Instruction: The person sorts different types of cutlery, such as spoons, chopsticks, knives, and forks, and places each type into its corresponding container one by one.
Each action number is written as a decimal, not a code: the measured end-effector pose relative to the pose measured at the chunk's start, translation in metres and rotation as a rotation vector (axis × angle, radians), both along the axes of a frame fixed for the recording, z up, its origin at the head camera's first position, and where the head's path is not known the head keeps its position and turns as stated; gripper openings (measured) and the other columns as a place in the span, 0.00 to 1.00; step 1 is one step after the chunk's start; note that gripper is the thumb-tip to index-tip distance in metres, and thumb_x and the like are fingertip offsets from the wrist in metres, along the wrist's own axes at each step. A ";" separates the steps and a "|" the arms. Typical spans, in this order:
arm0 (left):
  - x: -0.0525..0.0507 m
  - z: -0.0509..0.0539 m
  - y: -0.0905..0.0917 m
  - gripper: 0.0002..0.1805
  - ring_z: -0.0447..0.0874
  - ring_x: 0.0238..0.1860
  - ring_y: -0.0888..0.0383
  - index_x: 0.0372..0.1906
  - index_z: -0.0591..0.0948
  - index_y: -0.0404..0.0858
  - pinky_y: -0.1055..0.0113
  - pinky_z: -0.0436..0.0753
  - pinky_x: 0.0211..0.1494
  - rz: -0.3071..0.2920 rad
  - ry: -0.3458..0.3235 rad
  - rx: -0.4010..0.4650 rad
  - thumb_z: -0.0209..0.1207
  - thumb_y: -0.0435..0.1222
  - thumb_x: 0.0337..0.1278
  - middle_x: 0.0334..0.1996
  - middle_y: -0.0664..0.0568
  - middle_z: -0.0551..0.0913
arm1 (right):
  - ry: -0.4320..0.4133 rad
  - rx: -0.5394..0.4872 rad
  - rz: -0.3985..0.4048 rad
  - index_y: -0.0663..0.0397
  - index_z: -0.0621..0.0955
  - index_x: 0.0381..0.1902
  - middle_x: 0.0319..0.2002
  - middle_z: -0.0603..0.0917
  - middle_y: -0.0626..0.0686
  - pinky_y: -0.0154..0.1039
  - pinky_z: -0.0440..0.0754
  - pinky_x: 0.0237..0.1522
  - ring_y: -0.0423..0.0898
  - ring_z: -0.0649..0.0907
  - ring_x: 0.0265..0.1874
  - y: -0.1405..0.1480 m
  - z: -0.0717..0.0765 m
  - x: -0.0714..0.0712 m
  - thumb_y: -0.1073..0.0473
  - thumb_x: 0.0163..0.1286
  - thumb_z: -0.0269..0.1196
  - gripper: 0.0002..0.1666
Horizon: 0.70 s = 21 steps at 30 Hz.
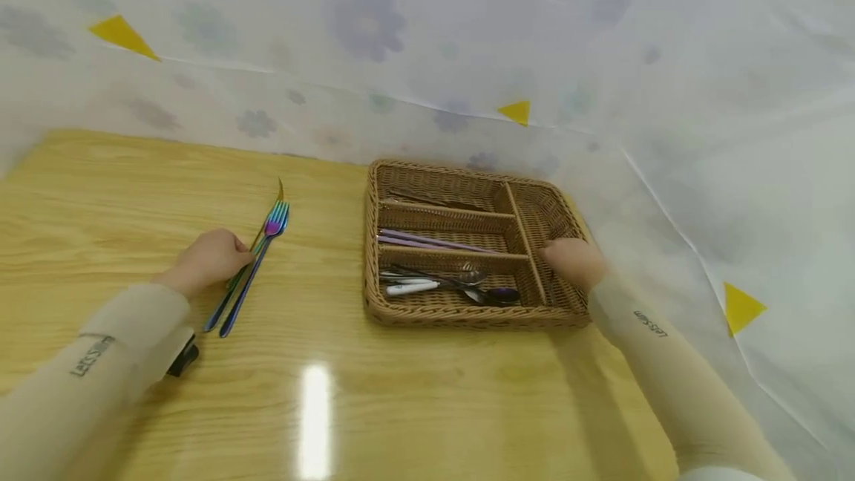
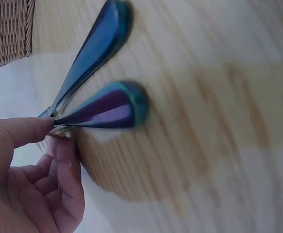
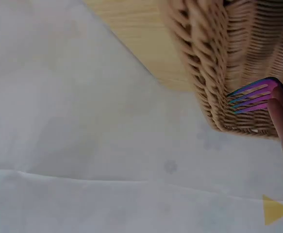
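Observation:
On the table at the left, my left hand (image 1: 212, 257) pinches a slim iridescent table knife (image 2: 109, 109) between thumb and forefinger. Right beside it lies a rainbow-coloured fork (image 1: 275, 220), its handle spreading slightly away from the knife's. At the right, my right hand (image 1: 573, 262) reaches into the long side compartment of a woven cutlery basket (image 1: 461, 316). There its fingers grip another purple-blue fork (image 3: 255, 95), tines toward the basket's end wall. My hand hides most of that fork's handle.
Purple chopsticks (image 1: 434, 241) lie in the basket's middle compartment. Several spoons and a white-handled piece (image 1: 410, 288) fill the front one, with dark thin cutlery (image 1: 427, 199) at the back. A flowered white sheet (image 1: 374, 36) borders the wooden table (image 1: 414, 392) behind and at right.

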<state>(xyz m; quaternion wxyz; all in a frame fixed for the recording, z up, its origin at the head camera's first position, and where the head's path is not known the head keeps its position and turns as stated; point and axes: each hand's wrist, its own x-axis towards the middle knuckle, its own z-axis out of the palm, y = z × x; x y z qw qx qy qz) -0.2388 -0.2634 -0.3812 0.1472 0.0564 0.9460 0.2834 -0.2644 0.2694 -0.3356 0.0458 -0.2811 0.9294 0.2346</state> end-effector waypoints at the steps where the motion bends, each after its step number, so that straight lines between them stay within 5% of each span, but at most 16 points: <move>1: -0.001 0.000 0.002 0.22 0.60 0.12 0.63 0.10 0.66 0.43 0.71 0.62 0.19 -0.009 -0.008 0.012 0.48 0.36 0.62 0.08 0.58 0.64 | -0.006 0.008 0.007 0.60 0.81 0.37 0.36 0.85 0.58 0.42 0.83 0.36 0.50 0.84 0.31 0.006 -0.004 0.003 0.75 0.59 0.59 0.10; 4: -0.002 -0.001 0.008 0.24 0.57 0.10 0.65 0.07 0.62 0.47 0.72 0.60 0.18 -0.030 -0.002 0.043 0.48 0.34 0.61 0.05 0.61 0.61 | -0.035 -0.015 0.007 0.57 0.78 0.27 0.27 0.82 0.53 0.38 0.79 0.29 0.44 0.80 0.24 0.018 -0.015 0.011 0.75 0.58 0.61 0.08; 9: -0.001 -0.001 0.012 0.24 0.57 0.10 0.65 0.07 0.61 0.47 0.72 0.60 0.18 -0.023 0.018 0.053 0.45 0.33 0.59 0.06 0.60 0.60 | -0.075 -0.068 -0.043 0.54 0.74 0.23 0.29 0.82 0.55 0.41 0.78 0.32 0.47 0.80 0.27 0.024 -0.023 0.016 0.73 0.59 0.61 0.11; 14: 0.000 -0.003 0.013 0.23 0.58 0.10 0.65 0.09 0.60 0.47 0.71 0.61 0.18 -0.023 0.040 0.065 0.45 0.33 0.59 0.07 0.60 0.59 | -0.085 -0.092 -0.058 0.61 0.80 0.31 0.45 0.83 0.64 0.50 0.80 0.46 0.58 0.82 0.43 0.026 -0.028 0.015 0.74 0.58 0.60 0.06; 21: -0.001 -0.006 0.018 0.24 0.56 0.11 0.65 0.09 0.59 0.46 0.71 0.62 0.19 -0.043 0.064 0.124 0.46 0.35 0.63 0.07 0.61 0.58 | -0.070 -0.065 -0.141 0.63 0.76 0.57 0.59 0.75 0.64 0.51 0.79 0.49 0.60 0.80 0.49 0.027 -0.030 0.012 0.77 0.57 0.60 0.27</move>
